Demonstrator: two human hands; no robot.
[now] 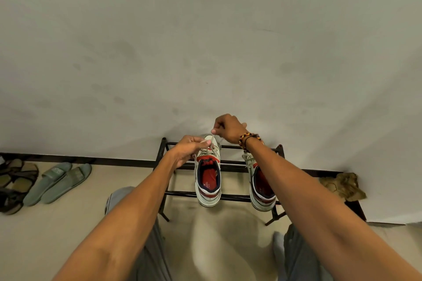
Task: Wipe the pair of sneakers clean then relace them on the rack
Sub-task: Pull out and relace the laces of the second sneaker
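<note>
Sneakers both sit on the black rack (235,163), toes to the wall. Your left hand (186,150) and right hand (228,129) each pinch a lace end above the left sneaker (207,180), pulling it taut. The right sneaker (261,186) looks laced already, though your arm hides much of it. A crumpled cloth (342,186) lies aside, so wiping seems finished; tying off remains.

Black metal rack (230,198) on a beige floor (57,230)

Two sneakers rest on its bars: the left sneaker (208,180), the right sneaker (261,186) at its 3 o'clock, just beside it.
</note>
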